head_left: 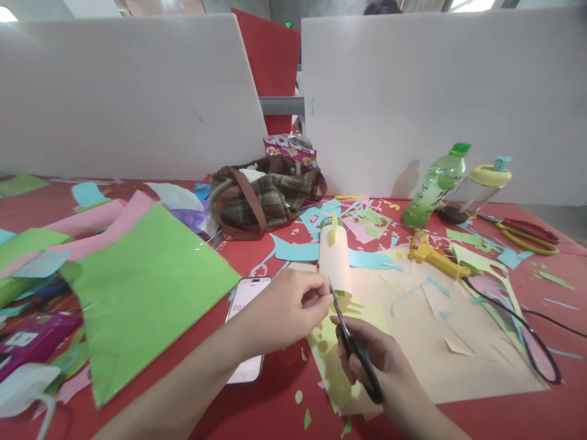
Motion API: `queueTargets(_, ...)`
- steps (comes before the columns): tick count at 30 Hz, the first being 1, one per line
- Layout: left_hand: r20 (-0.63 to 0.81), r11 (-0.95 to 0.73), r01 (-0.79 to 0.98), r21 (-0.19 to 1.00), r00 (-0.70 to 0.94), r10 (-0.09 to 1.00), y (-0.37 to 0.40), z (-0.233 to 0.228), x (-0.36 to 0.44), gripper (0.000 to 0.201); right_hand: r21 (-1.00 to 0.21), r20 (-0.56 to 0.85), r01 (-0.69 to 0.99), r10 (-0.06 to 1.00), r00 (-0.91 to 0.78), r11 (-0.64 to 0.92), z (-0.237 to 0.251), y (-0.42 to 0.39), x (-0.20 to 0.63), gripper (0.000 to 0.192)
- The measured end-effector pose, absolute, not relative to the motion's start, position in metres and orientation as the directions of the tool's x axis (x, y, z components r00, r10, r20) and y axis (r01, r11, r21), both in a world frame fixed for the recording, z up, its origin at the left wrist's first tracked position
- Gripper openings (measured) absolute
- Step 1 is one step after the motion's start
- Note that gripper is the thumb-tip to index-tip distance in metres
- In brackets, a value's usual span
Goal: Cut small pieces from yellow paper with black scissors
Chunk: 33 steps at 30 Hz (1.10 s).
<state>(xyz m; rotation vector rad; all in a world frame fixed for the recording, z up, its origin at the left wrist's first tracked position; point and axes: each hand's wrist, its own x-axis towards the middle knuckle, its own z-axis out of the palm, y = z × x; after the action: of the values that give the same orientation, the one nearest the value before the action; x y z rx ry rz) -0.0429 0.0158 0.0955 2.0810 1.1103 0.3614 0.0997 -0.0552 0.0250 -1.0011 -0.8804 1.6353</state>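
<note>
Right hand (371, 360) gripped black-handled scissors (351, 339) at about 6 o'clock of the frame, fingers through the loops, blades pointing up toward 11 o'clock and slightly parted at the tip. Left hand (287, 308) sat just at 10 o'clock of the scissors, fingers pinched on a small paper piece right at the blade tips; the piece itself was too small to make out. Directly at 12 o'clock of both hands stood a cream paper tube (334, 260), upright, with a yellow-green leaf shape on its top. Pale yellow sheet (332, 373) lay under the hands, on a larger beige sheet (458, 342). White phone (247, 305) lay at 9 o'clock of the left hand, partly under the forearm. Big green paper sheet (147, 287) farther at 9 o'clock. Plaid bag (266, 195) at 11 o'clock, well apart. Yellow glue gun (433, 253) at 2 o'clock, green bottle (435, 186) beyond it, red-and-yellow scissors (527, 235) far at 2 o'clock. Paper scraps all over the red table (275, 409).
</note>
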Motion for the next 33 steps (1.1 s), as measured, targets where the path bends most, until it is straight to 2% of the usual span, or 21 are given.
queueTargets(5, -0.117, -0.36, 0.577, 0.733, 0.628, 0.769, 0.016, 0.09, -0.043, 0.019, -0.908, -0.119, -0.393, 0.988, -0.094, -0.147, 0.018, -0.056, 0.102, 0.051)
queueTargets(12, -0.242, -0.457, 0.536, 0.709, 0.795, 0.556, 0.014, 0.081, -0.039, 0.015, -0.882, -0.144, -0.453, 0.99, 0.004, -0.126, 0.015, -0.054, 0.106, 0.036)
queueTargets(17, -0.256, -0.484, 0.5, 0.718, 0.836, 0.485, 0.011, 0.082, -0.033, 0.014, -0.894, -0.15, -0.426, 0.989, -0.003, -0.137, 0.014, -0.054, 0.106, 0.037)
queueTargets(25, -0.26, -0.523, 0.507, 0.686, 0.841, 0.475, 0.012, 0.08, -0.033, 0.014, -0.903, -0.161, -0.396, 0.986, -0.046, -0.166, 0.015, -0.055, 0.107, 0.038)
queueTargets(33, -0.22, -0.495, 0.519, 0.697, 0.811, 0.541, 0.012, 0.079, -0.031, 0.012, -0.884, -0.166, -0.458, 0.98, 0.108, -0.099, 0.015, -0.053, 0.108, 0.035)
